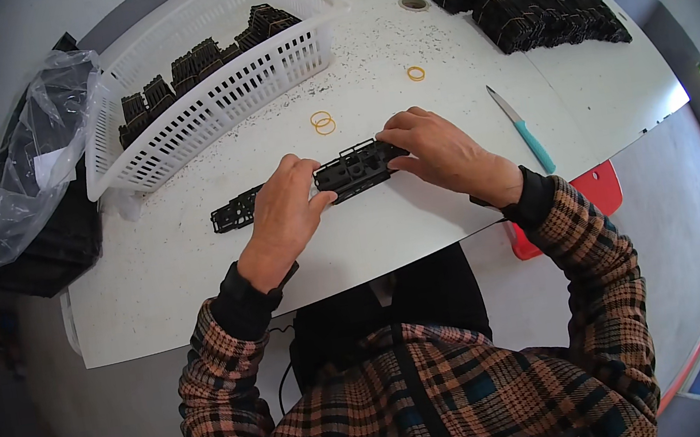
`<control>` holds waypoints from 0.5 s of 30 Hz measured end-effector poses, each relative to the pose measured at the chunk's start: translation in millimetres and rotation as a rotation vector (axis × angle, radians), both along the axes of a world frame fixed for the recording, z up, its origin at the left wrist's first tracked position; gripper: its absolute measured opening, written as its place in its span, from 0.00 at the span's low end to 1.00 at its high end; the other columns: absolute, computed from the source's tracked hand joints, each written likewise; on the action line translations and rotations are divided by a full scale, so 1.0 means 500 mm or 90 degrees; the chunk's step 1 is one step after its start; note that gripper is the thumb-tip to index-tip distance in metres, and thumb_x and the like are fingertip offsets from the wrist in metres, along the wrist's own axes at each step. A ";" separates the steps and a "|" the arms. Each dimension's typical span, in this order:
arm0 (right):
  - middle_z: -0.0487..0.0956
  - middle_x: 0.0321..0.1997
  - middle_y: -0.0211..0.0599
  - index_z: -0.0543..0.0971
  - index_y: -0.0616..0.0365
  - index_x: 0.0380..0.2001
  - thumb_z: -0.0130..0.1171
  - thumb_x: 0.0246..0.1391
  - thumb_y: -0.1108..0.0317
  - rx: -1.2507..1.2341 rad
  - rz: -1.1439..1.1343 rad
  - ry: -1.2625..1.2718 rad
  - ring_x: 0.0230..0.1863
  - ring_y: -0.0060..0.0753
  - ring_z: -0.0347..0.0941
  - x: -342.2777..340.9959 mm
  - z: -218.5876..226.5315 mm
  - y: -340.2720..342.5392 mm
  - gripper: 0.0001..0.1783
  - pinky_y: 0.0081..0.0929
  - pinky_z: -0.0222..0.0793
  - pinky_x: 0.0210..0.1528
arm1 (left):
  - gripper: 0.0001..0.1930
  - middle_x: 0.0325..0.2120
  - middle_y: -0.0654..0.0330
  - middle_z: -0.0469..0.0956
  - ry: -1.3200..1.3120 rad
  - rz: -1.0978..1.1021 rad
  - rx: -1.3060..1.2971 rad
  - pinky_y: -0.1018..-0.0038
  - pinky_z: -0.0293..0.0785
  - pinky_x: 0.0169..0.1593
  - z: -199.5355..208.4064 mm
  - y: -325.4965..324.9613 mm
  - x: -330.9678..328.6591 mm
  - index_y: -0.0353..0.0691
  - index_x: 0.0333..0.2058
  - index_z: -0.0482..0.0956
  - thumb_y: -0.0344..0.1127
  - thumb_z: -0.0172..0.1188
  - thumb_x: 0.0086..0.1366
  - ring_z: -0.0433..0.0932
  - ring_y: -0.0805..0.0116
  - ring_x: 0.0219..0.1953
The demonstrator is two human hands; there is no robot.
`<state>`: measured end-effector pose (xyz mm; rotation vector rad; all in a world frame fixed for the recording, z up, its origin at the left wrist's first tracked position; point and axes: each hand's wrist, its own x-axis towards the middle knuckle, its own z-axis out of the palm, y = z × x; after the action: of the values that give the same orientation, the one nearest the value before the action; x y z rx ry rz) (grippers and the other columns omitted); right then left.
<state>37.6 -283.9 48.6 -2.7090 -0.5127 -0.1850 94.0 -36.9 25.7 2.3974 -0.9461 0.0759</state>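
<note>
A black openwork plastic part [357, 169] lies in front of me, held at its two ends. My left hand [282, 210] is closed on its left end, thumb at the near edge. Its right end is between the thumb and fingers of my right hand [439, 150]. Another length of black openwork plastic [234, 211] sticks out left of my left hand; whether the two are joined under that hand is hidden. Beyond them lie thin yellow rubber bands [322, 122], and farther right another yellow band [416, 74].
A white slotted basket [217, 103] with banded black stacks stands at the back left. Beside it is a black crate [50, 252] under clear plastic. A teal-handled knife [526, 133] lies right. Banded black parts [535, 5] fill the far right; a red stool [601, 188] stands below.
</note>
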 end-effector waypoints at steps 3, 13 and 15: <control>0.76 0.47 0.42 0.77 0.63 0.46 0.65 0.49 0.71 -0.003 -0.003 0.001 0.51 0.42 0.71 0.003 -0.008 -0.002 0.20 0.34 0.68 0.55 | 0.21 0.33 0.55 0.74 0.005 -0.005 0.009 0.70 0.71 0.34 -0.001 -0.002 0.004 0.31 0.43 0.77 0.32 0.69 0.50 0.73 0.65 0.26; 0.76 0.47 0.42 0.77 0.64 0.46 0.65 0.49 0.72 -0.005 -0.014 0.022 0.52 0.43 0.70 0.008 -0.009 -0.001 0.19 0.34 0.68 0.56 | 0.21 0.34 0.54 0.75 0.031 -0.005 0.021 0.70 0.71 0.34 -0.004 -0.009 0.013 0.30 0.42 0.77 0.31 0.69 0.50 0.74 0.65 0.25; 0.76 0.48 0.42 0.77 0.64 0.46 0.65 0.49 0.72 -0.004 -0.013 0.030 0.52 0.43 0.70 0.010 -0.010 -0.002 0.19 0.34 0.68 0.56 | 0.21 0.34 0.54 0.74 0.038 -0.006 0.021 0.70 0.71 0.34 -0.004 -0.010 0.014 0.30 0.42 0.76 0.31 0.69 0.50 0.74 0.65 0.25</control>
<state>42.4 -285.0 43.6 -2.7184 -0.4720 -0.1250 101.0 -41.8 23.8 2.4113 -0.9377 -0.0151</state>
